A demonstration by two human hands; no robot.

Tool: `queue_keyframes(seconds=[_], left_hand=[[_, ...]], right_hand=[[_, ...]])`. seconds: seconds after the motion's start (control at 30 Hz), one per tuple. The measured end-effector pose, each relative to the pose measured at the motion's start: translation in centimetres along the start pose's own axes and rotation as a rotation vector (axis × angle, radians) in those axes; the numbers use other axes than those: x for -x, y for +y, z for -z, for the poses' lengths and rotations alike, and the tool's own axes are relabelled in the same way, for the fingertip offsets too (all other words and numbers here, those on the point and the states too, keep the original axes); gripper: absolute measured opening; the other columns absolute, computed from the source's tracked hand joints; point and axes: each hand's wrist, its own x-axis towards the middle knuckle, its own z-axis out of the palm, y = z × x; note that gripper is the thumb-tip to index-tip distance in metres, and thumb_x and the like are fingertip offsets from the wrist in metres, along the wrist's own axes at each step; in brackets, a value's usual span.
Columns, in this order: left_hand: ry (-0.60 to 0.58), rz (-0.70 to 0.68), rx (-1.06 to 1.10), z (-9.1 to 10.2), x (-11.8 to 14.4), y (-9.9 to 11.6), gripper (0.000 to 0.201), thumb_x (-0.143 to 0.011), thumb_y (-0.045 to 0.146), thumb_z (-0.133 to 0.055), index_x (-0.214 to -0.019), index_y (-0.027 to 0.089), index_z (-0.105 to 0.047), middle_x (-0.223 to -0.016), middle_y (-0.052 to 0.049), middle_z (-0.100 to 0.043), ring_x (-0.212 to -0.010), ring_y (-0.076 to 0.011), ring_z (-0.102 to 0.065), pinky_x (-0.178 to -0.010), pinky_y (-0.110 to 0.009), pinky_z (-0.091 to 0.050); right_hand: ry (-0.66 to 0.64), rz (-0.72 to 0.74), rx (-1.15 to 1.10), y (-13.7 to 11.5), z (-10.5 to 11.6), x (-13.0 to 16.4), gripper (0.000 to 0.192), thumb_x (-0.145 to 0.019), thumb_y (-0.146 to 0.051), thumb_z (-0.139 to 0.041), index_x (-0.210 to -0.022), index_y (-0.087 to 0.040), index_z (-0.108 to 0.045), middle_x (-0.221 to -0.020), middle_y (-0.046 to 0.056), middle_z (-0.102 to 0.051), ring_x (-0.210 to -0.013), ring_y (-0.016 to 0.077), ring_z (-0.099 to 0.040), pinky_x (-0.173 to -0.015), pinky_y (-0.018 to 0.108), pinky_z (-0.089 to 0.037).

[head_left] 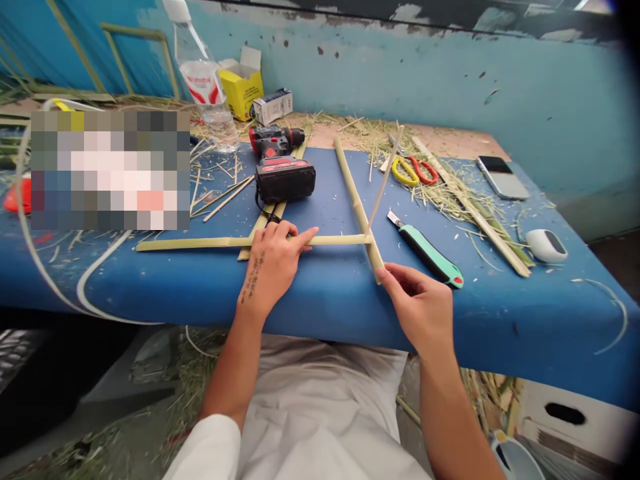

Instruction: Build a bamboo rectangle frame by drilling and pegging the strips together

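Observation:
My left hand (pixel 275 257) is closed over a long bamboo strip (pixel 200 244) that lies crosswise, its thumb and index finger along the strip. Between thumb and fingers, my right hand (pixel 423 303) pinches the near end of a second bamboo strip (pixel 353 190), which slants away over the table. The crosswise strip's right end meets this second strip near its lower end. From that joint a thin bamboo stick (pixel 385 177) rises at a slant; how it is fixed there I cannot tell. Just right of the joint lies a utility knife (pixel 430 255) with its blade out.
Beyond my left hand stands a cordless drill (pixel 283 167) on flat bamboo strips. A water bottle (pixel 203 80) and yellow box (pixel 243 83) stand behind. Scissors (pixel 415 171), a phone (pixel 503 177) and a white device (pixel 547 246) lie right, among shavings. A white cable (pixel 30 247) loops at left.

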Motion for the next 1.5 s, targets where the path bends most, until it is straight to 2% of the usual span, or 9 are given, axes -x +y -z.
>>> queue_keyframes(seconds=[0.1,0.17,0.27,0.3,0.37,0.57,0.93,1.13,1.5], left_hand=[[-0.002,-0.015,0.029,0.0,0.1,0.0,0.041,-0.111,0.032,-0.048,-0.147,0.037,-0.067,-0.115,-0.008,-0.067,-0.110,-0.0270,-0.058,-0.099,-0.044,-0.042],[-0.008,-0.022,0.033,-0.1,0.1,-0.1,0.041,-0.111,0.032,-0.049,-0.146,0.037,-0.068,-0.114,-0.008,-0.067,-0.111,-0.0266,-0.058,-0.100,-0.044,-0.041],[-0.019,-0.011,0.036,-0.1,0.1,-0.1,0.039,-0.111,0.032,-0.050,-0.144,0.036,-0.070,-0.114,-0.008,-0.068,-0.110,-0.0258,-0.059,-0.099,-0.043,-0.041],[-0.023,-0.008,0.039,-0.1,0.1,0.0,0.038,-0.111,0.033,-0.051,-0.143,0.036,-0.071,-0.114,-0.007,-0.069,-0.110,-0.0256,-0.059,-0.099,-0.043,-0.041],[-0.021,-0.010,0.051,0.0,0.1,0.0,0.036,-0.109,0.037,-0.055,-0.141,0.035,-0.072,-0.115,-0.007,-0.069,-0.110,-0.0254,-0.060,-0.099,-0.043,-0.041],[-0.003,0.002,0.075,-0.2,0.1,0.0,0.034,-0.107,0.041,-0.059,-0.135,0.032,-0.076,-0.115,-0.008,-0.070,-0.112,-0.0263,-0.060,-0.100,-0.043,-0.044],[-0.008,-0.003,0.114,-0.9,-0.3,-0.3,0.033,-0.107,0.038,-0.059,-0.134,0.034,-0.077,-0.118,-0.008,-0.067,-0.110,-0.0255,-0.062,-0.101,-0.044,-0.049],[-0.007,-0.077,0.146,-0.9,-0.3,-0.4,0.033,-0.108,0.037,-0.059,-0.135,0.035,-0.077,-0.116,-0.007,-0.068,-0.108,-0.0238,-0.063,-0.100,-0.042,-0.048],[-0.042,-0.141,0.152,-0.7,-0.3,1.1,0.034,-0.110,0.033,-0.053,-0.135,0.033,-0.077,-0.117,-0.007,-0.071,-0.105,-0.0236,-0.061,-0.096,-0.041,-0.046]], right_hand=[[-0.129,-0.102,-0.147,0.0,0.8,-0.3,0.073,-0.079,-0.062,-0.086,-0.137,-0.020,-0.073,-0.085,0.005,-0.079,-0.070,0.0208,-0.067,-0.065,0.034,-0.052],[-0.145,-0.052,-0.073,0.2,1.0,-0.4,0.070,-0.081,-0.062,-0.084,-0.137,-0.022,-0.072,-0.077,0.003,-0.075,-0.070,0.0210,-0.065,-0.068,0.035,-0.051],[0.066,0.162,0.253,1.0,0.7,-0.4,0.041,-0.090,-0.062,-0.076,-0.102,-0.024,-0.081,-0.078,0.004,-0.066,-0.079,0.0227,-0.061,-0.075,0.038,-0.048],[0.160,0.231,0.327,1.2,0.5,-0.3,0.038,-0.091,-0.061,-0.074,-0.095,-0.024,-0.080,-0.084,0.006,-0.065,-0.083,0.0235,-0.059,-0.079,0.039,-0.048],[0.277,0.311,0.351,1.6,0.2,0.0,0.034,-0.094,-0.057,-0.072,-0.095,-0.023,-0.079,-0.097,0.008,-0.065,-0.091,0.0246,-0.058,-0.087,0.042,-0.048],[0.133,0.342,0.256,2.4,0.8,1.1,0.026,-0.100,-0.048,-0.070,-0.108,-0.025,-0.078,-0.113,0.008,-0.068,-0.108,0.0252,-0.061,-0.093,0.041,-0.052],[0.168,0.355,0.219,2.7,0.6,1.4,0.017,-0.105,-0.035,-0.062,-0.106,-0.025,-0.075,-0.110,0.008,-0.071,-0.109,0.0247,-0.065,-0.099,0.042,-0.052],[0.058,0.429,0.209,2.6,1.3,0.9,0.016,-0.101,-0.032,-0.071,-0.116,-0.028,-0.076,-0.117,0.005,-0.075,-0.114,0.0241,-0.066,-0.104,0.043,-0.053],[0.218,0.418,0.229,1.8,-1.6,0.4,0.016,-0.101,-0.038,-0.071,-0.097,-0.028,-0.082,-0.100,0.005,-0.081,-0.098,0.0244,-0.069,-0.095,0.045,-0.053]])
